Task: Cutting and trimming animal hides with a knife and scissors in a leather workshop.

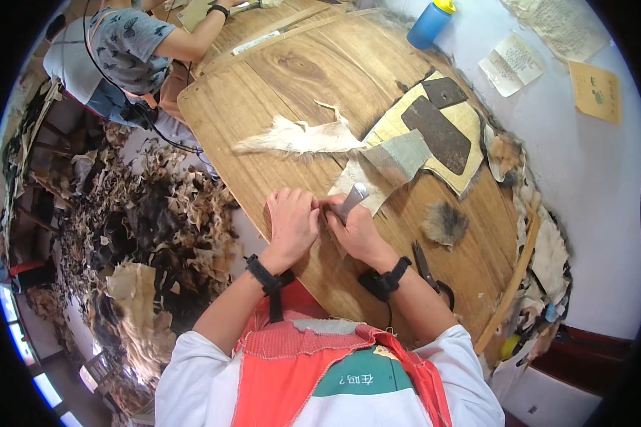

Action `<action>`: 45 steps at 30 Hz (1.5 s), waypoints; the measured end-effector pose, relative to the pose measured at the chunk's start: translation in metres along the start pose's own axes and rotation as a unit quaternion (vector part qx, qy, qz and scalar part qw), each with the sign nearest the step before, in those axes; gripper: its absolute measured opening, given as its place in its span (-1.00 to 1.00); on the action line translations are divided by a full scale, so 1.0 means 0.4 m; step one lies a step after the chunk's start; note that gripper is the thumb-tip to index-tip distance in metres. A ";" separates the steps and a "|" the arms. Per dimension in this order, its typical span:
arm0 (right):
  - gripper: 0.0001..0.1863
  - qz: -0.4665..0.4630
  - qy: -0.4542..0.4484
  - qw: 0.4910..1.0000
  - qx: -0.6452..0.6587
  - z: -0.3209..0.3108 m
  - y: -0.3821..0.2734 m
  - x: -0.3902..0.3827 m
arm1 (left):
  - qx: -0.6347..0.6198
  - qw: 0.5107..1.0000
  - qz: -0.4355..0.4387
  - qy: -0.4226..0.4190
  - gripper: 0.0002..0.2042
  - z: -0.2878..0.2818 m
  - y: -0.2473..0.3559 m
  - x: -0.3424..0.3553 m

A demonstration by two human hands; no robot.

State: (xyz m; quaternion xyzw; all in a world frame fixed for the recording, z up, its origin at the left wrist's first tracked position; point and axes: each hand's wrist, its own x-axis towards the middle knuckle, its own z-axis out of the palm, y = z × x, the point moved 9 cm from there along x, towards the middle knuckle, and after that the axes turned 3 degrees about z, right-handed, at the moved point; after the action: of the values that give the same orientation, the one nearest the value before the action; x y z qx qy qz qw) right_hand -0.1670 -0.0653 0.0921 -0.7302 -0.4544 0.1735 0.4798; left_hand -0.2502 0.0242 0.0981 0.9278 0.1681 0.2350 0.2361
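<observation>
Both my hands meet low over the wooden table (278, 92), close to its near left edge. My right hand (357, 231) is closed round a tool with a smooth grey handle (353, 198); its working end is hidden. Against it, my left hand (293, 222) has its fingers curled and pressed together, and what they pinch is hidden. A pale piece of hide (360, 179) lies just beyond my right hand, partly under a grey rough-looking sheet (400, 155). Farther off lies a white furry hide strip (303, 136). Black-handled scissors (424, 265) rest beside my right forearm.
A yellow pad (386, 122) carries two dark brown plates (438, 135). Near it sits a grey-brown fur scrap (445, 224). A blue bottle (429, 27) stands far right. Another person (132, 50) works at the far left. Fur scraps (142, 235) heap up below the table's left side.
</observation>
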 end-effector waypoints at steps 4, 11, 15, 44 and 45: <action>-0.80 0.003 -0.054 0.998 -0.018 -0.021 -0.028 -0.051 | -0.081 0.997 -0.010 0.017 -0.88 -0.038 0.019 -0.010; -0.69 -0.029 -0.078 0.997 -0.002 -0.027 -0.040 -0.119 | -0.138 0.989 0.039 0.021 -0.85 -0.091 0.085 -0.041; -0.65 -0.025 -0.101 0.994 -0.031 -0.026 -0.037 -0.125 | -0.151 0.988 -0.013 0.036 -0.84 -0.085 0.043 -0.041; -0.79 0.062 -0.029 0.997 0.023 -0.044 -0.008 -0.114 | -0.126 0.986 0.044 -0.100 -0.85 0.001 0.105 -0.112; -0.79 0.058 -0.036 0.997 0.023 -0.038 -0.006 -0.116 | -0.124 0.988 0.041 -0.084 -0.84 -0.004 0.099 -0.110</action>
State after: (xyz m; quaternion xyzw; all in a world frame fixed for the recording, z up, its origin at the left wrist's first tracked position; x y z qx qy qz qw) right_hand -0.1821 -0.1116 0.0933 -0.7373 -0.4238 0.2377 0.4693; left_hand -0.2798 -0.0268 0.1042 0.9137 0.0791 0.1844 0.3533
